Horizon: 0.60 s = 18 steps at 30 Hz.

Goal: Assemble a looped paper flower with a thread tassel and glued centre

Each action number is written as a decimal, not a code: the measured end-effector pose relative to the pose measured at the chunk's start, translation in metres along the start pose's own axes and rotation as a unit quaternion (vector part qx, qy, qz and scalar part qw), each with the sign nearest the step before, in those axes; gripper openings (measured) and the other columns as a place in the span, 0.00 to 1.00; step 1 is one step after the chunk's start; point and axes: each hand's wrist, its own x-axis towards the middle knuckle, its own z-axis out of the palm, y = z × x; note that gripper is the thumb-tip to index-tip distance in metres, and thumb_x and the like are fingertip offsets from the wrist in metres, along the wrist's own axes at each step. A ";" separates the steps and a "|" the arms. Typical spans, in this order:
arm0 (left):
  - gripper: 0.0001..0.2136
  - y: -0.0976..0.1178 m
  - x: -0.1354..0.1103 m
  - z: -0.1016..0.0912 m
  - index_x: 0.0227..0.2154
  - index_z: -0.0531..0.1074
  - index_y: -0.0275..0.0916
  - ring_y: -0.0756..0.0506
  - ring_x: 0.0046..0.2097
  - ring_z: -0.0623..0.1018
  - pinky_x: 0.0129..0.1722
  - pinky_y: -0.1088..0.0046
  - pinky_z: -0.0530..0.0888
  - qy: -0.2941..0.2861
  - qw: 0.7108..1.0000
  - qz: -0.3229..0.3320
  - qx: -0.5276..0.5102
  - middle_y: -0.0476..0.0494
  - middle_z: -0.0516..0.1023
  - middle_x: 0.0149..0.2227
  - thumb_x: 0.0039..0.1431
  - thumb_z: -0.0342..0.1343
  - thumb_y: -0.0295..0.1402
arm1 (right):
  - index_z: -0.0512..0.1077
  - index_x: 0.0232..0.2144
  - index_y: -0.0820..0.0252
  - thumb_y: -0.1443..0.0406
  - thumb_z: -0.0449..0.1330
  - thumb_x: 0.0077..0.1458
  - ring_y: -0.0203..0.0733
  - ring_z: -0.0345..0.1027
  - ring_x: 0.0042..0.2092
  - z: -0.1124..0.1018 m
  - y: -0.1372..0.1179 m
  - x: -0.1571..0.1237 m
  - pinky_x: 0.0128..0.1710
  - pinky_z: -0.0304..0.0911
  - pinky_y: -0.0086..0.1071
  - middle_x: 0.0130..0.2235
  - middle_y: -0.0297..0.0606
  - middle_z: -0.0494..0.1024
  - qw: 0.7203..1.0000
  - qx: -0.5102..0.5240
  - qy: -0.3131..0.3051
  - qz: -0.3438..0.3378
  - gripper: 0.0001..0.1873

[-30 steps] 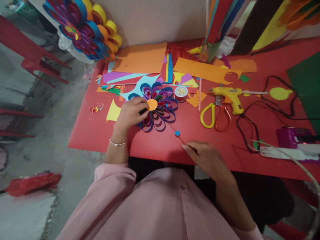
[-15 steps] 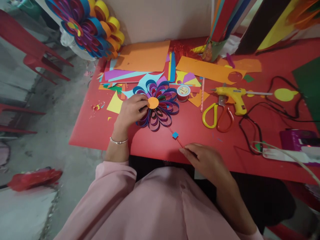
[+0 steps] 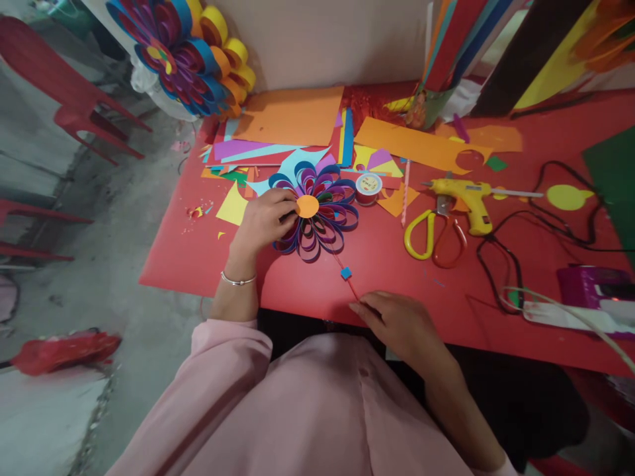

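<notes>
A paper flower of looped blue, purple and dark strips, with an orange disc at its centre, lies on the red table. My left hand grips its left side by the disc, the fingertips partly hidden among the loops. A thin red string runs from the flower toward me, with a small blue paper piece on it. My right hand pinches the red string near the table's front edge. Just right of the flower sits a spool with a pale round label.
Scissors and a yellow glue gun lie to the right, along with black cable and a white power strip. Orange paper sheets and scraps cover the back. A larger paper flower decoration stands at the back left.
The view has shifted slightly. My right hand has moved a little left with the string, and the blue paper piece has swung slightly left and turned. My left hand keeps its hold on the flower.
</notes>
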 end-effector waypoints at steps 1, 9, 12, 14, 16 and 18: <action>0.09 0.000 0.000 0.000 0.39 0.81 0.40 0.39 0.52 0.82 0.46 0.61 0.80 0.001 1.000 0.003 0.003 0.40 0.84 0.48 0.66 0.55 0.30 | 0.79 0.35 0.53 0.53 0.52 0.73 0.44 0.78 0.37 0.000 0.000 0.000 0.34 0.56 0.35 0.38 0.36 0.85 1.000 -0.002 -0.001 0.003 0.20; 0.09 0.000 0.000 0.000 0.40 0.82 0.41 0.38 0.53 0.82 0.48 0.59 0.80 -0.003 1.000 -0.004 -0.002 0.39 0.84 0.48 0.66 0.55 0.30 | 0.78 0.34 0.55 0.52 0.53 0.73 0.45 0.78 0.36 -0.002 0.000 0.000 0.32 0.53 0.36 0.36 0.36 0.85 1.000 -0.022 -0.012 0.012 0.21; 0.09 0.001 0.000 0.000 0.40 0.82 0.40 0.38 0.53 0.82 0.47 0.59 0.80 -0.002 1.000 -0.001 -0.003 0.39 0.84 0.48 0.66 0.55 0.31 | 0.78 0.35 0.55 0.52 0.54 0.72 0.45 0.78 0.35 -0.002 0.000 -0.001 0.31 0.52 0.36 0.36 0.36 0.85 0.999 -0.030 -0.016 0.014 0.20; 0.09 0.001 -0.001 0.001 0.40 0.82 0.40 0.38 0.53 0.82 0.46 0.60 0.80 0.002 1.000 0.005 -0.002 0.39 0.84 0.48 0.66 0.55 0.31 | 0.78 0.35 0.55 0.51 0.54 0.72 0.45 0.78 0.35 -0.002 0.000 -0.001 0.31 0.52 0.36 0.35 0.36 0.84 0.999 -0.034 -0.021 0.015 0.20; 0.09 0.000 -0.002 0.003 0.40 0.81 0.40 0.39 0.52 0.82 0.46 0.61 0.79 0.005 1.000 0.009 0.000 0.40 0.84 0.47 0.67 0.55 0.31 | 0.78 0.35 0.55 0.51 0.53 0.72 0.45 0.78 0.35 -0.001 0.000 -0.001 0.31 0.52 0.36 0.35 0.36 0.84 0.999 -0.036 -0.020 0.012 0.21; 0.09 -0.002 -0.001 0.003 0.40 0.81 0.41 0.39 0.52 0.82 0.46 0.61 0.79 0.007 1.000 0.012 -0.004 0.40 0.84 0.47 0.66 0.55 0.31 | 0.77 0.33 0.55 0.51 0.53 0.72 0.44 0.77 0.35 0.000 0.000 -0.001 0.31 0.52 0.36 0.35 0.36 0.84 0.999 -0.036 -0.014 0.009 0.21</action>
